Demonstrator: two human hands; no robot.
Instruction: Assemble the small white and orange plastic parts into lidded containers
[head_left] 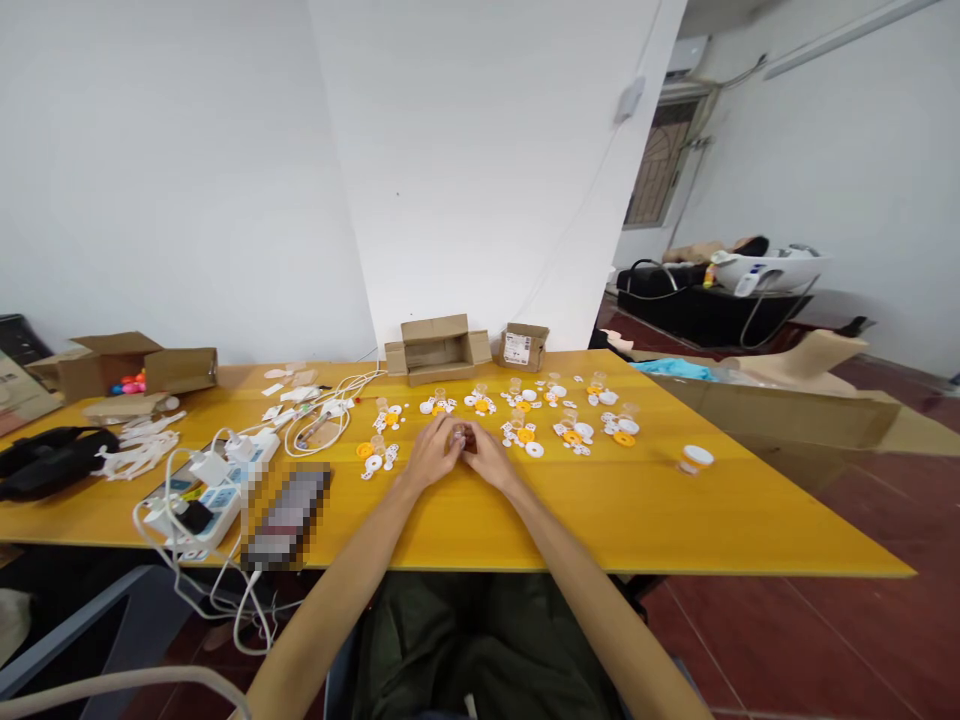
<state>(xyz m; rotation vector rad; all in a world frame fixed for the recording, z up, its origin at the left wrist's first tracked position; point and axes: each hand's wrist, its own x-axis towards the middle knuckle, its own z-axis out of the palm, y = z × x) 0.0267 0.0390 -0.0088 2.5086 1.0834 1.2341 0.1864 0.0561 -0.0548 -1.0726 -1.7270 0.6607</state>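
Left hand (pixel 433 455) and right hand (pixel 487 455) together mid-table (pixel 600 520), fingers drawn in narrow, both holding a small piece (pixel 460 437) between them; too blurred and covered to name. Just beyond, and to either side: loose groups, each with a clear cup (pixel 517 416), white disc (pixel 534 450), orange disc (pixel 526 436), small marked tiles (pixel 510 440). Capped cup (pixel 697 457) apart, right. Two cartons (pixel 437 357) at far edge. Phone (pixel 289 515) and power strip (pixel 232 490) near left.
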